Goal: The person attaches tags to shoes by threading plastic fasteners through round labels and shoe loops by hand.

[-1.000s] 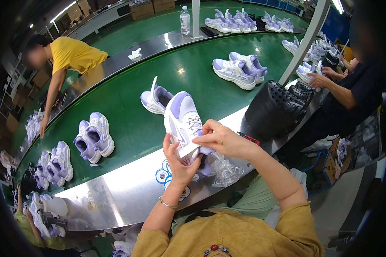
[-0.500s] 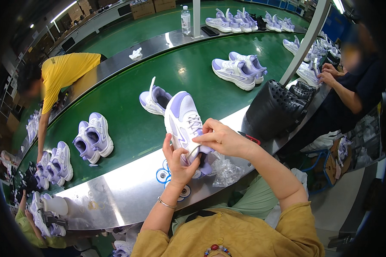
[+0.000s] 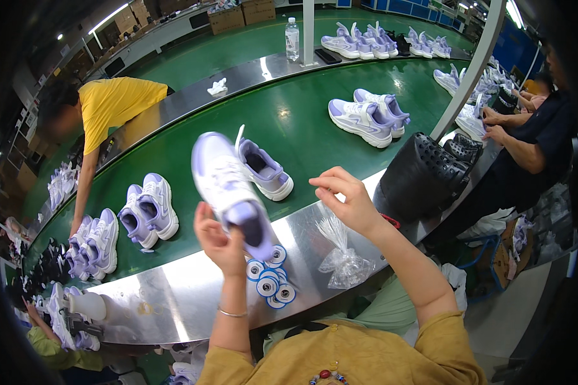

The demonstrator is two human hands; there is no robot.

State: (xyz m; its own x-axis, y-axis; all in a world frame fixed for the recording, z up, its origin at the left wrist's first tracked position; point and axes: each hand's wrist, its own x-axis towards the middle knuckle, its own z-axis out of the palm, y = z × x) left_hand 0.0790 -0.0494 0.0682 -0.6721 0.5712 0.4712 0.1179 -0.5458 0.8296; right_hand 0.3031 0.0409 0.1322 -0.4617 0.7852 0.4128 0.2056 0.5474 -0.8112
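Sneaker (image 3: 228, 186) in white and lilac is held up above the steel edge of the bench (image 3: 173, 301), its toe tilted away and its heel opening turned down toward the person. The left hand (image 3: 221, 240) is clamped on the heel end, thumb on one side and fingers wrapped under the collar. The right hand (image 3: 347, 199) is kept apart from the shoe, raised just beside it with thumb and fingertips pinched together; whether anything thin is caught between them cannot be told.

Such a shoe is judged to be light, carried easily by one hand. The sole is likely firm and springy, while the upper is soft and gives under pressure, so the heel counter and the sole edge are the better places to be gripped. The pale fabric is judged easy to mark.

A second sneaker (image 3: 263, 168) of the same kind lies on the green belt (image 3: 302, 122) just behind. Small tape rolls (image 3: 270, 279) and a crumpled clear plastic bag (image 3: 343, 256) rest on the steel strip below the hands.
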